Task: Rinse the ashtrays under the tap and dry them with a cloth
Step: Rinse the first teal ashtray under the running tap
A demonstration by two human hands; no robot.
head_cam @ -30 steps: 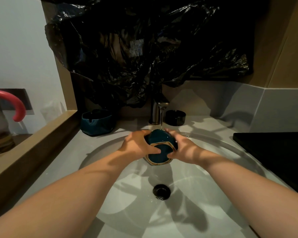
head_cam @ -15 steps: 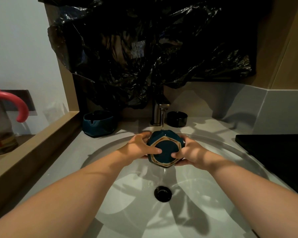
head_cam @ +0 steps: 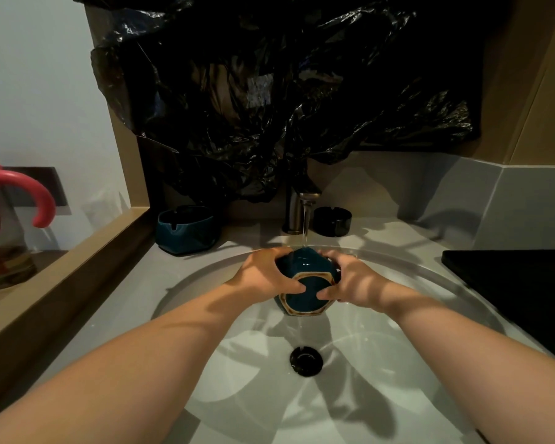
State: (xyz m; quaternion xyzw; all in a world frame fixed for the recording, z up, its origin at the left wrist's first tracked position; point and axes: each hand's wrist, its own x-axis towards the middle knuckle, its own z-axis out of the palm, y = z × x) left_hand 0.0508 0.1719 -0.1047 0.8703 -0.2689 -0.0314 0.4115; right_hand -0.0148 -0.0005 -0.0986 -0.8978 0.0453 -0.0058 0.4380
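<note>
Head view: clasping a teal hexagonal ceramic ashtray [head_cam: 306, 283] between the left hand [head_cam: 263, 277] and right hand [head_cam: 353, 282], fingers curled round its walls and thumbs pressed on its gold-edged underside. Held directly under the thin stream from the brushed metal tap [head_cam: 297, 209] just behind the grip, above the black drain [head_cam: 306, 361]. Farther back, left of the grip a second teal ashtray [head_cam: 186, 229], right of it a black round ashtray [head_cam: 332, 221].
</note>
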